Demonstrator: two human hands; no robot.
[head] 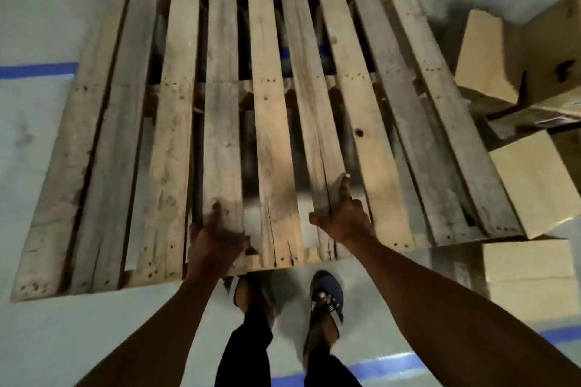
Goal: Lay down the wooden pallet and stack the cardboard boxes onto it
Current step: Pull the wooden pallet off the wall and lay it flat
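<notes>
Two hands, left [217, 237] and right [341, 217], fingers curled over wooden pallet [270, 122] near edge, steadying its lowering; cardboard boxes [531, 179] alongside.

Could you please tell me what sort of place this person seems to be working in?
Probably a warehouse or storeroom floor. A large wooden pallet is gripped at its near edge by both hands, plain cardboard boxes sit piled beside it, and blue tape lines mark the pale floor.

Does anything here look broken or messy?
Yes. The wooden pallet has split, cracked slats at its near edge, between the hands gripping it. The cardboard boxes on the right sit tilted and jumbled, one with a flap open.
</notes>
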